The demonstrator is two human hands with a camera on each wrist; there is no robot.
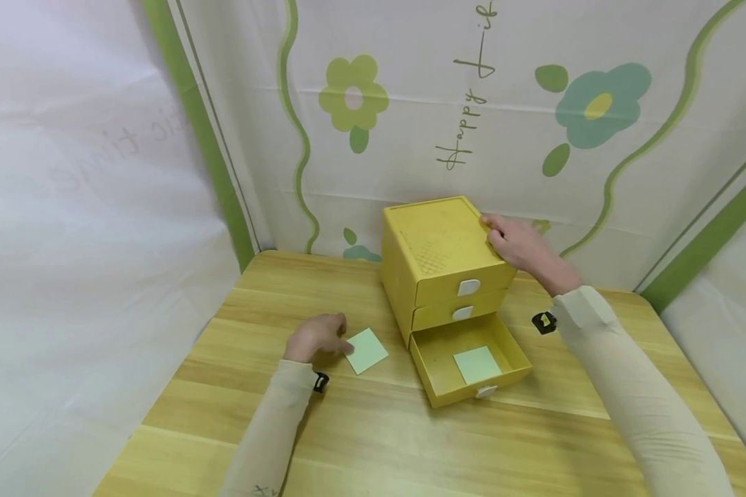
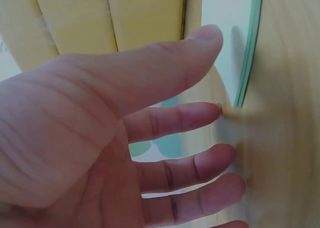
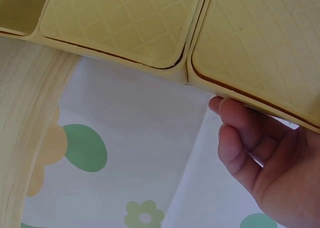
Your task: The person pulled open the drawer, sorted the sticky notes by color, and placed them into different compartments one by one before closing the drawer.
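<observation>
On the table stands a yellow drawer cabinet point(image 1: 444, 235) with its bottom drawer point(image 1: 438, 376) pulled out. My right hand point(image 1: 522, 245) grips the cabinet's upper right edge; in the right wrist view, its bent fingers point(image 3: 232, 150) lie against the cabinet's side point(image 3: 115, 23). A thin pale green sticky note pad point(image 1: 367, 351) lies on the table left of the cabinet. My left hand point(image 1: 317, 336) is beside that pad, its thumb point(image 2: 200, 48) overlapping the pad point(image 2: 235, 43) in the left wrist view and the other fingers spread below. Inside the open drawer lies another pale green pad point(image 1: 477, 366).
The two upper drawers, with white pull tabs point(image 1: 469, 287), are closed. A printed white curtain point(image 1: 410, 124) hangs right behind the cabinet, and white cloth point(image 1: 99, 241) lines the left side. Wooden table surface point(image 1: 373, 449) extends in front.
</observation>
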